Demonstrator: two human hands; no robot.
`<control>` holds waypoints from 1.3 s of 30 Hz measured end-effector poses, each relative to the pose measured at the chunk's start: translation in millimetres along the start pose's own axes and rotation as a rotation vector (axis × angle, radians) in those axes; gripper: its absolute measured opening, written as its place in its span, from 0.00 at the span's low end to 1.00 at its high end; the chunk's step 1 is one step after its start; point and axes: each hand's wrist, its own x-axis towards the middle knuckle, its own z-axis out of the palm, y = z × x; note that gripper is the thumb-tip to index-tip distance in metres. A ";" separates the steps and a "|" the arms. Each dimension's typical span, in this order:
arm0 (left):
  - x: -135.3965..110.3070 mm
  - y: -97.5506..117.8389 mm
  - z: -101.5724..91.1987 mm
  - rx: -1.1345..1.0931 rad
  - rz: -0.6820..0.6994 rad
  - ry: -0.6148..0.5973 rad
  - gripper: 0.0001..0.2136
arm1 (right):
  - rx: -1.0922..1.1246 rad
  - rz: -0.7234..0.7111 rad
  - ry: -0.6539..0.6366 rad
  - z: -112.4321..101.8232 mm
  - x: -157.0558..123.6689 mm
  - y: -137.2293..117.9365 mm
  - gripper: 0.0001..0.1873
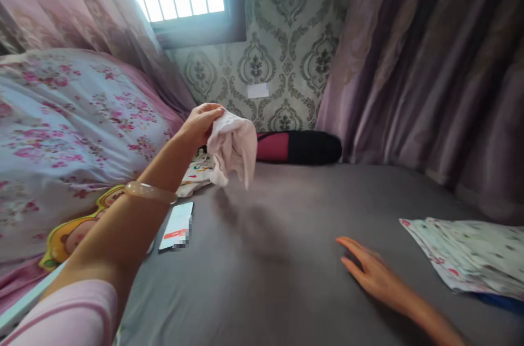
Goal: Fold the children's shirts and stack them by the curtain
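Observation:
My left hand (203, 121) is raised over the bed, its thumb and fingers closed on a crumpled pale pink cloth (233, 144) that hangs down from it. What kind of garment or cloth it is, I cannot make out. Low over the grey sheet (303, 215), my right hand (370, 269) holds nothing, with thumb and fingers apart. To its right lies a stack of folded white printed cloths (470, 253). Behind my left forearm, more white patterned cloth (194, 179) lies on the bed, partly hidden.
A phone (177, 226) with a lit screen lies beside my left forearm. Floral bedding (73, 117) and a yellow cartoon-shaped item (73, 234) are at the left. A dark red and black roll (301, 147) rests against the wall. Curtains (409, 62) hang on both sides.

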 end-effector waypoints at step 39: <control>-119.5 0.7 156.5 -0.169 -0.243 -0.792 0.14 | 0.177 -0.139 0.641 -149.6 98.9 -102.3 0.15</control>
